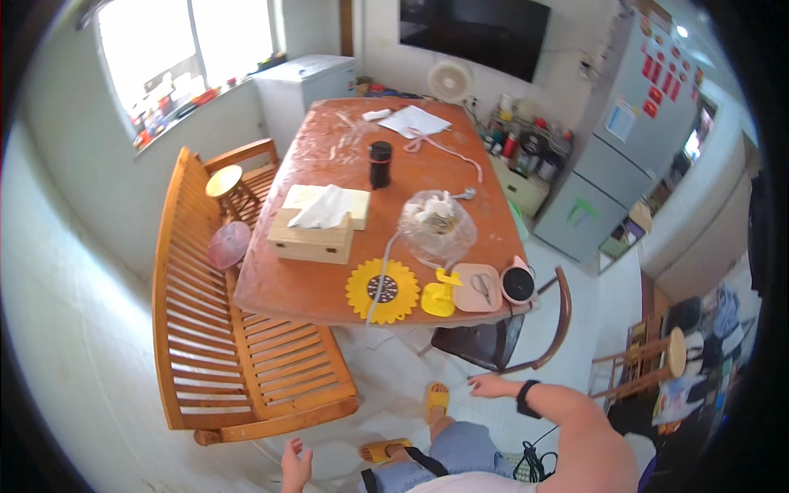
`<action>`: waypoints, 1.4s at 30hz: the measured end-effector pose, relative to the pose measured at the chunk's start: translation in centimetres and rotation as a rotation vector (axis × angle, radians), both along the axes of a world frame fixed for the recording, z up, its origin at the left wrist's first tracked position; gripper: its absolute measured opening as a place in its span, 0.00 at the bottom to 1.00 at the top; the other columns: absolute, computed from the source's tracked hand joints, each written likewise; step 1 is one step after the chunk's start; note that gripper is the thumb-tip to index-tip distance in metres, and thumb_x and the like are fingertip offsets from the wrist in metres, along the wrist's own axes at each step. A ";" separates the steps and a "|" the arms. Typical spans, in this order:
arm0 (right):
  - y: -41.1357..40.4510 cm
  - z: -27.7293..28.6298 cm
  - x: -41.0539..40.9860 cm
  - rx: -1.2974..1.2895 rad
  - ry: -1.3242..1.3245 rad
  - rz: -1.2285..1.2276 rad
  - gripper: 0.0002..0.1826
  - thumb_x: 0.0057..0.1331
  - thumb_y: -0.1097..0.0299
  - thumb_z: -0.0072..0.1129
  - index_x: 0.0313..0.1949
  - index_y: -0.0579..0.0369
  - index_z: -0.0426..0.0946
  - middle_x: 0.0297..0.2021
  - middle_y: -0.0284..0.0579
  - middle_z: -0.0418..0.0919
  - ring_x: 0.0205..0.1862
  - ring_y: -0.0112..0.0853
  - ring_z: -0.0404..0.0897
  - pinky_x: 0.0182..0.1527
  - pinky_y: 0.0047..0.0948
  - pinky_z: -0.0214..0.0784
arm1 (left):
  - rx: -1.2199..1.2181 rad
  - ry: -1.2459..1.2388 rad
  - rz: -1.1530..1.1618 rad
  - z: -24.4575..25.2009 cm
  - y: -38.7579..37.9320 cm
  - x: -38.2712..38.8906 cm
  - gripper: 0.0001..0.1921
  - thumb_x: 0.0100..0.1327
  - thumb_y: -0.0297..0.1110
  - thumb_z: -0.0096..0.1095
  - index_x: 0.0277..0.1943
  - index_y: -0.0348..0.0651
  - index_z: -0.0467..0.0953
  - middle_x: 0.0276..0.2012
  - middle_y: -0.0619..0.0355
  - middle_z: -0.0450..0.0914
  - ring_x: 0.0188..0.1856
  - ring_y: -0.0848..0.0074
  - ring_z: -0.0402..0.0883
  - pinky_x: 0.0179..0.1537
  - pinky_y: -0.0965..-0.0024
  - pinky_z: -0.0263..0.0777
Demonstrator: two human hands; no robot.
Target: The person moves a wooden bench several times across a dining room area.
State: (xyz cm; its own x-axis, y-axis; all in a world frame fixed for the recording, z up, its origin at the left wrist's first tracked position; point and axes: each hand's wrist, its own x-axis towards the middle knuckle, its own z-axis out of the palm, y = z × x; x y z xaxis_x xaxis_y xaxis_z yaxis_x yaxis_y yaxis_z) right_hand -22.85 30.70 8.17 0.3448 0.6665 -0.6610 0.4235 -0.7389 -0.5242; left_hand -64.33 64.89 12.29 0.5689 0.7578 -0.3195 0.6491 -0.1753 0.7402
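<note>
My left hand (297, 465) hangs low at the bottom of the view, left of my knees, thumb and fingers apart with nothing held. My right hand (490, 386), below a black wristband (527, 399), is loosely curled and looks bare. It is close to the lower end of a dark chair (478, 342) with a curved wooden back; I cannot tell whether it touches. Before me stands a reddish-brown table (308, 296). Along its near edge lie a yellow sunflower-shaped mat (354, 289), a yellow holder (437, 302), scissors (482, 288) on a pink tray (462, 304) and a pink-rimmed round device (518, 285).
A slatted wooden bench (290, 363) runs along the left, with a round stool (224, 182) behind. A wooden tissue box (311, 241), black bottle (380, 165) and plastic bag (437, 231) stand on the table. A grey cable (383, 271) crosses the mat. At right rises a refrigerator (607, 160).
</note>
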 end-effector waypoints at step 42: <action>-6.3 -5.8 23.3 0.311 0.164 -1.686 0.28 0.69 0.49 0.33 0.47 0.67 0.68 0.40 0.51 0.74 0.37 0.39 0.75 0.34 0.39 0.69 | -1.053 -0.376 0.859 -9.4 13.0 36.5 0.38 0.63 0.64 0.19 0.63 0.39 0.54 0.61 0.52 0.61 0.61 0.57 0.60 0.60 0.45 0.55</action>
